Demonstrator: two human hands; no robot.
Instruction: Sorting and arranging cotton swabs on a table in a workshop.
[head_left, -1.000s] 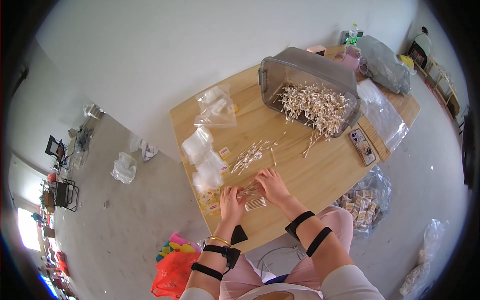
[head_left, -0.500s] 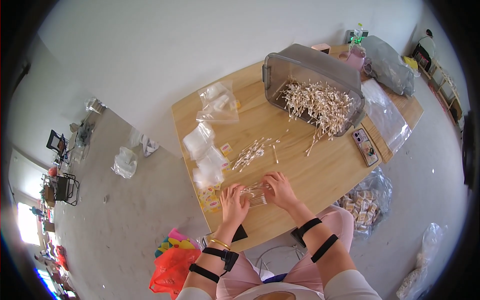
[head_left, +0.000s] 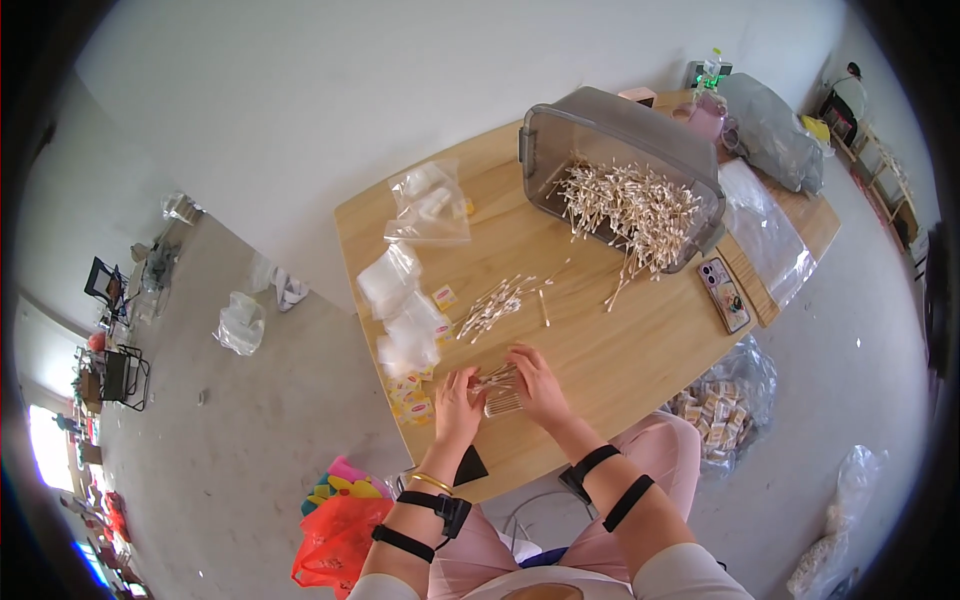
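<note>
A loose bunch of cotton swabs (head_left: 503,402) lies between my two hands near the table's front edge. My left hand (head_left: 458,408) curls its fingers against the left ends. From the other side, my right hand (head_left: 541,388) presses in with its fingers bent over the right ends. Just beyond them a small heap of cotton swabs (head_left: 490,312) is spread on the wood, with one single swab (head_left: 545,308) beside it. A grey plastic bin (head_left: 620,122) on its side spills a large mass of swabs (head_left: 640,208) toward me.
Clear plastic bags (head_left: 408,325) and yellow printed cards (head_left: 410,400) line the left of the wooden table (head_left: 570,400). A phone (head_left: 724,296) lies at the right edge. On the floor are a bag of small packets (head_left: 722,412) and a red bag (head_left: 340,540).
My right hand has moved left, closer to my left hand, and the swabs between them are squeezed into a narrower bunch. The whole view has shifted slightly left.
</note>
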